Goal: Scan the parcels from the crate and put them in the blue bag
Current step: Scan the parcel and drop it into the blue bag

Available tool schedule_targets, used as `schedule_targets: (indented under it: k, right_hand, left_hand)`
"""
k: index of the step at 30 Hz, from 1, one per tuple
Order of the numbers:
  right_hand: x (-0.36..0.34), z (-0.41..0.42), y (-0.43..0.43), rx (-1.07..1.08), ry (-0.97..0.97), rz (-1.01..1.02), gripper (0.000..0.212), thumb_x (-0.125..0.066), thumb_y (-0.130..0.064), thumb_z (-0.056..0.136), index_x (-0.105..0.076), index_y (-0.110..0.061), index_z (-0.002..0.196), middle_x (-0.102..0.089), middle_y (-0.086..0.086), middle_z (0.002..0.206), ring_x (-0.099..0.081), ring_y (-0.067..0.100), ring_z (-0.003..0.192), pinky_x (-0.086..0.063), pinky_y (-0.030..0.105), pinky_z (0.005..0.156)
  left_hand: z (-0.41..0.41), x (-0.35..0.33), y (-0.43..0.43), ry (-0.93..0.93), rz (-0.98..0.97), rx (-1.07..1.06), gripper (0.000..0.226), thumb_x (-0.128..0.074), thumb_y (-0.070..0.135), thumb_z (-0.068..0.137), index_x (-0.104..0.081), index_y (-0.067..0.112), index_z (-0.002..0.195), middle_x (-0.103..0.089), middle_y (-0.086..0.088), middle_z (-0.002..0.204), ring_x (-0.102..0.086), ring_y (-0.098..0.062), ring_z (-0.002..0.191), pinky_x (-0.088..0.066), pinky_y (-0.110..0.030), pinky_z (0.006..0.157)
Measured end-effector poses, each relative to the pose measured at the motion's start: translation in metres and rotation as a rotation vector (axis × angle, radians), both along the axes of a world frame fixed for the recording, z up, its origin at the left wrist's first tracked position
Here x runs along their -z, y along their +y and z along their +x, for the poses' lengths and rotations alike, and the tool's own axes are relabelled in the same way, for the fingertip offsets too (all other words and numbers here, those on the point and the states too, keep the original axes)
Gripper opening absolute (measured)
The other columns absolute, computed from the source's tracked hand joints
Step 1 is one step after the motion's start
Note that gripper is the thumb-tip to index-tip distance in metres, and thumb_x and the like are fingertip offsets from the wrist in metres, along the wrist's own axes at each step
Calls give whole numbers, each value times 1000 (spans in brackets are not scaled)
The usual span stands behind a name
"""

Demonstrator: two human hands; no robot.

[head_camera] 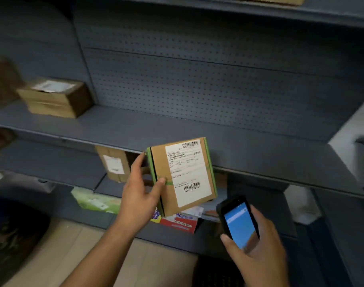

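My left hand [138,193] grips a brown cardboard parcel [182,175] with green tape edges, thumb on its front and fingers behind its left side. It is held up in front of the shelf edge, and its white shipping label with two barcodes faces me. My right hand [257,247] holds a black handheld scanner [238,221] just below and right of the parcel, its blue screen lit and turned toward me. The dark shape at the lower left [15,235] is blurred; I cannot tell whether it is the blue bag. No crate is in view.
Grey metal shelving [135,125] with a perforated back panel fills the view. A taped cardboard box [55,98] sits on the upper left shelf, another labelled box [113,162] on the shelf below. Green and red packets [177,222] lie on the lowest shelf. Beige floor [73,245] below.
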State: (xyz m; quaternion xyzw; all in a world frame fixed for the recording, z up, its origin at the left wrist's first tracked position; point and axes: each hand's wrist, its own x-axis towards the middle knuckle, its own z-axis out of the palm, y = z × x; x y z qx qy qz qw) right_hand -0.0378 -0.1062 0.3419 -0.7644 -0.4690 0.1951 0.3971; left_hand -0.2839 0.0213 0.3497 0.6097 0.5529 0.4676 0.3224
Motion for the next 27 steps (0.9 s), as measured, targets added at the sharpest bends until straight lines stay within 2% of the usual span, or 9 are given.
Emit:
schedule_targets:
  k: [3,6,11,12,15,18,20,23,27]
  right_hand:
    - [-5,-45,19,-111,-19,29,99,-94,-40,50,-47,-38,136,-47,-14,117,-48,9,107,-44,32,93]
    - [-11,-105,40,-213,-52,33,104,-95,-41,48,-47,-34,140,-49,-11,119,-50,14,112,-45,35,96]
    - [-18,-225,66,-347,-73,68,103,-95,-38,49,-49,-32,140,-52,-8,121,-51,16,107,-43,30,87]
    - [-19,-252,69,-366,-93,78,103,-96,-38,47,-50,-31,139,-54,-6,118,-54,19,106,-42,30,84]
    - [-22,-328,81,-458,-143,98,102,-97,-36,45,-55,-26,138,-59,0,119,-58,26,110,-42,32,84]
    - [-22,-400,91,-582,-126,124,97,-95,-34,50,-54,-27,138,-55,-6,120,-53,15,100,-39,30,81]
    - [-21,-446,95,-666,-99,126,97,-94,-36,52,-51,-28,139,-51,-11,117,-48,9,98,-39,28,81]
    - [-19,-504,100,-814,-48,111,100,-93,-39,55,-46,-31,143,-51,-15,120,-50,8,106,-44,29,85]
    - [-15,-561,108,-949,-27,71,100,-89,-48,57,-41,-38,144,-49,-19,125,-51,7,109,-46,31,90]
  left_hand:
    - [-50,-3,-6,-15,-1,-109,78,-70,30,95,-24,44,156,-51,38,116,-61,8,104,-46,-11,73]
    - [-117,-8,-15,-2,13,-201,79,-70,32,95,-22,44,157,-50,32,121,-61,3,104,-46,-15,75]
    - [-247,-8,-33,-26,-3,-361,81,-70,31,95,-21,42,159,-56,19,126,-62,-4,109,-55,-40,92]
    - [-274,-7,-38,-37,-2,-389,81,-70,30,95,-21,42,159,-57,17,127,-62,-3,108,-56,-40,92]
    - [-355,1,-54,-62,-4,-475,81,-69,31,95,-20,45,157,-58,17,128,-62,-2,111,-54,-24,85]
    - [-431,9,-76,-83,-24,-576,81,-70,34,95,-19,50,155,-56,34,119,-64,5,104,-53,-14,74]
    - [-476,11,-93,-101,-37,-648,80,-69,36,94,-18,56,152,-54,41,114,-64,5,104,-57,-22,78]
    - [-531,13,-116,-170,-69,-754,79,-69,36,95,-17,59,150,-55,31,124,-63,-4,111,-60,-51,87]
    - [-580,22,-139,-234,-55,-882,76,-69,31,96,-24,52,153,-59,20,124,-66,-12,109,-59,-56,89]
